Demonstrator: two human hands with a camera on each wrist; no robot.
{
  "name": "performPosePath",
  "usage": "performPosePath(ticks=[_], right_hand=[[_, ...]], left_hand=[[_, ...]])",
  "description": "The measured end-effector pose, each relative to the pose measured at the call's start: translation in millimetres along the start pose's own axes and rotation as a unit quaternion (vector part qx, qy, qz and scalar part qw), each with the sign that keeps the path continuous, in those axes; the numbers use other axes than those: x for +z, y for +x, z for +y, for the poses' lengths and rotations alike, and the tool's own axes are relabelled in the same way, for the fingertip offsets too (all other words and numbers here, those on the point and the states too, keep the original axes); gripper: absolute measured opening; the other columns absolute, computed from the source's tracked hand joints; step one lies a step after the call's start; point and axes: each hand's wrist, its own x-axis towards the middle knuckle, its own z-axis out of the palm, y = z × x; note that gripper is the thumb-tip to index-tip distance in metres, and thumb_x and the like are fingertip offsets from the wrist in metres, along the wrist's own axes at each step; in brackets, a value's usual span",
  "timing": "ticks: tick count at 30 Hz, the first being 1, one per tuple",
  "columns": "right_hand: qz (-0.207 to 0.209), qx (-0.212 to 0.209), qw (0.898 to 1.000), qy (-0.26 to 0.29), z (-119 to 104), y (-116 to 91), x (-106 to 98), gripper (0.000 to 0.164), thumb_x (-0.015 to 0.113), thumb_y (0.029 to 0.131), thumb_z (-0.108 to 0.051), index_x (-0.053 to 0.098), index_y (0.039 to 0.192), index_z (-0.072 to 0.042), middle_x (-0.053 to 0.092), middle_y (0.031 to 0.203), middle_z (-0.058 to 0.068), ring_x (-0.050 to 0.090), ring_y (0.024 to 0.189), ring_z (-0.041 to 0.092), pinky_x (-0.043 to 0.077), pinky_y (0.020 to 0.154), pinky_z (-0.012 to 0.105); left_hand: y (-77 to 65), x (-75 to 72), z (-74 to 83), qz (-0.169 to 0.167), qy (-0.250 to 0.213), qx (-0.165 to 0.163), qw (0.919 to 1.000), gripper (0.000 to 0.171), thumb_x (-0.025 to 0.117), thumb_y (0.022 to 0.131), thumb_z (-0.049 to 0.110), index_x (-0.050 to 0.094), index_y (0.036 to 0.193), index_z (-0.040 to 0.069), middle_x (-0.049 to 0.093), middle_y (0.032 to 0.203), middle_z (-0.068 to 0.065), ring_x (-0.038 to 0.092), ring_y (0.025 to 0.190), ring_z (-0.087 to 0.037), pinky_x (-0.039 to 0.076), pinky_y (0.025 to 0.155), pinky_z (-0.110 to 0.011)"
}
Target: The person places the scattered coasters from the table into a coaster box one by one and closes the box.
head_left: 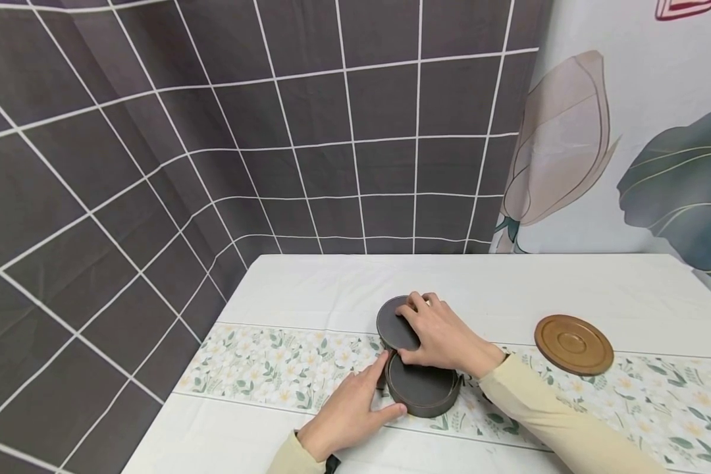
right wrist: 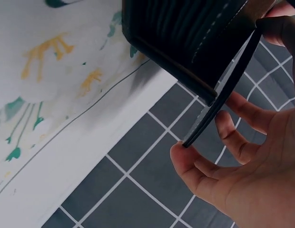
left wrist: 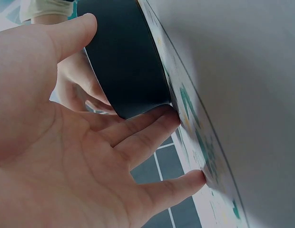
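A dark round coaster (head_left: 397, 327) is tilted up beside a round dark holder (head_left: 429, 409) on the table. My right hand (head_left: 441, 332) holds the coaster by its rim, with thumb and fingertips spread round the edge. In the right wrist view the coaster (right wrist: 223, 102) appears edge-on, next to the holder's stitched opening with ridged layers inside. Along the holder's left side lies my left hand (head_left: 351, 411), thumb in front and fingers behind. The left wrist view shows its fairly straight thumb and fingers against the holder's smooth wall (left wrist: 128, 57), palm apart from it.
A brown round disc with ringed grooves (head_left: 573, 343) lies flat to the right of the right forearm. The white table cover (head_left: 308, 283) has a floral band across it. Behind stands a dark gridded curtain (head_left: 385, 164), with a leaf-patterned one at right.
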Motion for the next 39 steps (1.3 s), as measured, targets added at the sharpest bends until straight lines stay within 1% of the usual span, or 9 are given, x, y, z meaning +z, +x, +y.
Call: performPosePath(ticks=[6, 11, 14, 20, 24, 29, 33, 39], right_hand=[[0.008, 0.0, 1.0, 0.001, 0.9, -5.3, -0.5, 0.061, 0.079, 0.078, -0.047, 0.067, 0.123, -0.008, 0.056, 0.116, 0.012, 0.057, 0.11, 0.04, 0.053, 0.084, 0.052], [0.016, -0.004, 1.0, -0.002, 1.9, -9.1, -0.1, 0.06, 0.079, 0.077, -0.046, 0.067, 0.122, -0.008, 0.057, 0.115, 0.011, 0.058, 0.108, 0.039, 0.054, 0.083, 0.051], [0.013, -0.004, 1.0, 0.0, 1.8, -11.6, 0.2, 0.061, 0.079, 0.078, -0.047, 0.067, 0.123, -0.008, 0.057, 0.116, 0.011, 0.058, 0.109, 0.039, 0.054, 0.084, 0.05], [0.003, 0.003, 1.0, 0.006, -0.7, -16.5, -1.0, 0.061, 0.078, 0.078, -0.051, 0.068, 0.123, -0.01, 0.057, 0.116, 0.01, 0.057, 0.111, 0.038, 0.054, 0.085, 0.05], [0.001, 0.001, 1.0, 0.005, -2.1, -19.3, -1.6, 0.06, 0.079, 0.078, -0.05, 0.069, 0.122, -0.01, 0.057, 0.114, 0.01, 0.058, 0.11, 0.038, 0.054, 0.084, 0.05], [0.009, -0.006, 1.0, 0.004, -2.1, -24.2, -0.9, 0.056, 0.079, 0.079, -0.048, 0.07, 0.118, -0.01, 0.057, 0.112, 0.009, 0.059, 0.106, 0.036, 0.054, 0.081, 0.047], [0.005, -0.002, 1.0, 0.008, -2.4, -27.1, -0.4, 0.055, 0.077, 0.08, -0.05, 0.07, 0.119, -0.011, 0.056, 0.112, 0.008, 0.058, 0.106, 0.035, 0.053, 0.082, 0.046], [-0.003, 0.004, 1.0, 0.013, -2.5, -31.7, -1.3, 0.054, 0.077, 0.081, -0.051, 0.07, 0.12, -0.013, 0.057, 0.113, 0.007, 0.058, 0.109, 0.034, 0.054, 0.082, 0.047]], left_hand=[[0.4, -0.1, -0.5, -0.003, -0.018, -0.001, 0.9998, 0.091, 0.064, 0.096, 0.058, 0.024, 0.164, 0.012, 0.044, 0.159, -0.012, 0.049, 0.141, -0.036, 0.043, 0.11, -0.059], [-0.1, 0.2, 0.3, 0.001, -0.002, 0.0, 1.0, 0.091, 0.064, 0.096, 0.059, 0.024, 0.164, 0.012, 0.046, 0.158, -0.011, 0.05, 0.14, -0.036, 0.044, 0.11, -0.057], [-0.4, 0.3, 1.0, 0.001, 0.005, -0.002, 1.0, 0.091, 0.064, 0.095, 0.059, 0.025, 0.164, 0.012, 0.046, 0.158, -0.012, 0.05, 0.14, -0.036, 0.045, 0.109, -0.056], [0.3, 0.9, 1.5, 0.0, 0.004, -0.006, 1.0, 0.091, 0.064, 0.096, 0.059, 0.025, 0.163, 0.012, 0.045, 0.158, -0.011, 0.049, 0.14, -0.035, 0.044, 0.11, -0.056], [0.3, 1.3, 1.2, 0.005, 0.01, -0.002, 0.9999, 0.091, 0.064, 0.096, 0.058, 0.025, 0.163, 0.012, 0.045, 0.158, -0.011, 0.05, 0.14, -0.035, 0.045, 0.11, -0.055], [0.2, 1.5, 1.4, 0.014, 0.018, 0.009, 0.9997, 0.091, 0.065, 0.096, 0.056, 0.024, 0.163, 0.011, 0.047, 0.157, -0.011, 0.051, 0.139, -0.034, 0.046, 0.11, -0.053], [0.4, 1.2, 1.5, 0.017, 0.016, 0.013, 0.9996, 0.091, 0.066, 0.096, 0.055, 0.023, 0.164, 0.013, 0.047, 0.157, -0.011, 0.052, 0.138, -0.033, 0.046, 0.11, -0.052], [0.3, 0.3, 0.7, 0.011, 0.006, 0.012, 0.9999, 0.091, 0.065, 0.096, 0.055, 0.02, 0.165, 0.016, 0.046, 0.158, -0.01, 0.051, 0.139, -0.033, 0.046, 0.109, -0.054]])
